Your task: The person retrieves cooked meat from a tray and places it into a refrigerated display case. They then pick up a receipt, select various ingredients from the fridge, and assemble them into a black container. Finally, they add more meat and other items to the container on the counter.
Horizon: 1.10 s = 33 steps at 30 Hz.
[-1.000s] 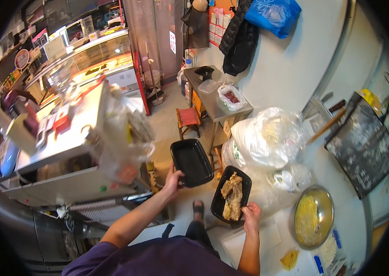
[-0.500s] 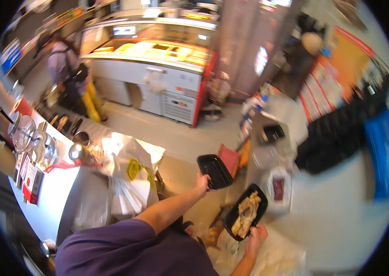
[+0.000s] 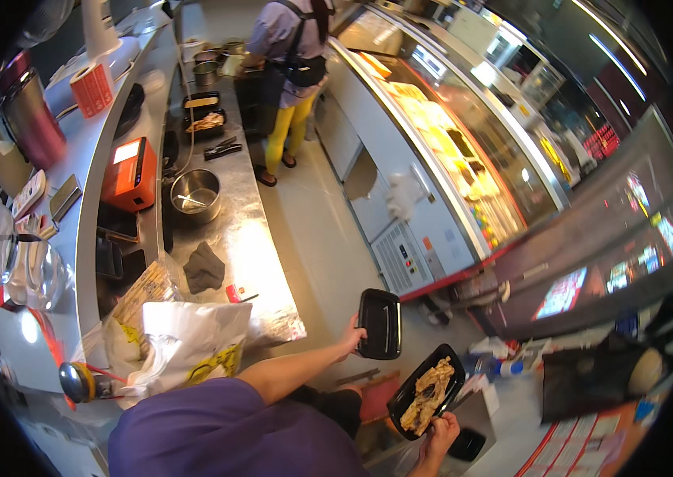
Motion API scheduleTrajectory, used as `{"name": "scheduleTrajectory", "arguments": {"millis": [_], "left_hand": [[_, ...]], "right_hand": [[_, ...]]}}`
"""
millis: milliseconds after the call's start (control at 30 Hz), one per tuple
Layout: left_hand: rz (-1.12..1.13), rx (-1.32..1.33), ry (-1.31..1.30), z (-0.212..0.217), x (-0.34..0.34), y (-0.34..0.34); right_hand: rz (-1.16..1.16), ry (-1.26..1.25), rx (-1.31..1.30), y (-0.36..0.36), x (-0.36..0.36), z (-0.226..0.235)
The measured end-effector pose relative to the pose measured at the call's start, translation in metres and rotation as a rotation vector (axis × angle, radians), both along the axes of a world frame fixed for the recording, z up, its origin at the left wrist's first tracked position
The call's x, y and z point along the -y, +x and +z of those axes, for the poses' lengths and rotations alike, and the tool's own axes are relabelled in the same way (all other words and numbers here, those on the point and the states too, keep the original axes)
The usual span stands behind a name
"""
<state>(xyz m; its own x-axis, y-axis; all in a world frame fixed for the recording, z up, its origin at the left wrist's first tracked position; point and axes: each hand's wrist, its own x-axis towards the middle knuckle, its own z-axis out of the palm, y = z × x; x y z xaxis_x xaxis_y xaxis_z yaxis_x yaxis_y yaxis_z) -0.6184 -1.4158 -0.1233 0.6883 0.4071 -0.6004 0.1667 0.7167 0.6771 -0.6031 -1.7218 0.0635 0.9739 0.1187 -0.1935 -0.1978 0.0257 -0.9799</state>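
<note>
My left hand (image 3: 351, 337) grips the edge of a black plastic food tray (image 3: 381, 324), with no food showing in it. Lower and to the right, my right hand (image 3: 444, 430) pinches the near edge of a second black food tray (image 3: 405, 389). Pieces of pale brown cooked food, perhaps meat, (image 3: 428, 393) lie along the middle of that tray. Both trays are held in the air, a short gap between them. My thumb shows at the right tray's rim; the fingers beneath are partly hidden.
A steel counter (image 3: 250, 246) on the left bears a metal pot (image 3: 195, 196), a dark cloth (image 3: 204, 267) and another filled black tray (image 3: 204, 121). White plastic bags (image 3: 193, 338) sit nearby. Ahead stand a co-worker (image 3: 292, 60) and a lit display case (image 3: 400, 199).
The view has swung left, bringing the steel counter and co-worker nearer the middle. Both hands keep hold of their trays, and the food stays in the right one.
</note>
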Motion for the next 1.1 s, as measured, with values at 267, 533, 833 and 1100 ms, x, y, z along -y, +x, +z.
{"name": "scheduleTrajectory", "arguments": {"millis": [267, 533, 833, 1100], "left_hand": [[0.437, -0.009, 0.063, -0.020, -0.132, 0.001], [0.833, -0.060, 0.100, -0.011, -0.177, -0.023], [1.221, 0.157, 0.195, 0.076, -0.272, 0.021], [1.301, 0.111, 0.194, 0.064, -0.446, 0.016]], "right_hand": [[0.456, 0.054, -0.113, 0.198, -0.162, -0.038], [0.916, -0.056, -0.141, 0.324, -0.370, -0.046], [1.250, -0.092, -0.122, 0.370, -0.652, -0.048], [1.437, -0.153, -0.075, 0.324, -0.893, -0.041]]}}
